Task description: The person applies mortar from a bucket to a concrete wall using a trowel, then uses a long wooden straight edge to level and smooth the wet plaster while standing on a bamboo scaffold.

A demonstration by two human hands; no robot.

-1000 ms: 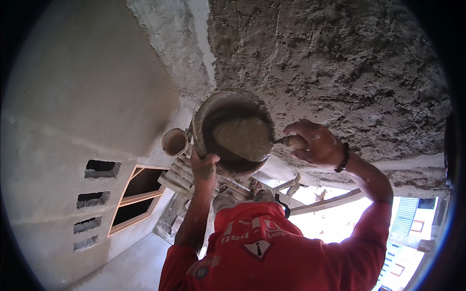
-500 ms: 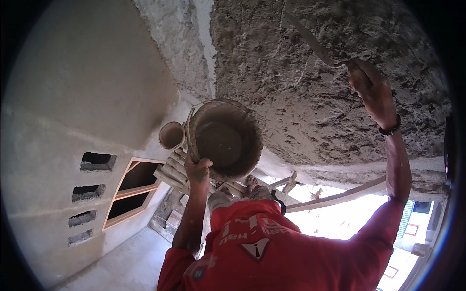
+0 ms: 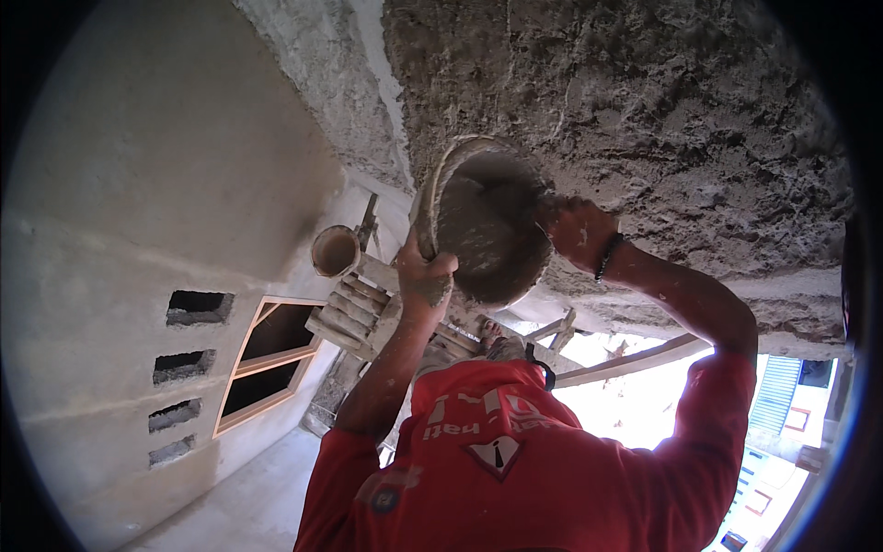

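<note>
My left hand [image 3: 426, 279] grips the near rim of a round, mortar-caked pan [image 3: 483, 235] and holds it up, tilted, just under the rough grey plastered surface [image 3: 644, 110] overhead. My right hand [image 3: 575, 230], a dark band on its wrist, is closed at the pan's right rim and reaches into the bowl. It is closed on a trowel, whose blade is mostly hidden inside the pan. Wet grey mortar coats the inside of the pan. Both forearms rise from my red sleeves [image 3: 515, 460].
A scaffold of wooden poles and planks [image 3: 354, 308], with a round pole end [image 3: 335, 250], stands just behind the pan. The smooth grey wall [image 3: 138, 184] on the left has a wood-framed window opening [image 3: 271, 359] and several vent holes [image 3: 198, 308]. A wooden beam [image 3: 635, 361] crosses bright daylight at lower right.
My right hand came down from the plastered surface, where it was stretched up with the trowel, back into the pan. The pan tilted and shifted slightly right.
</note>
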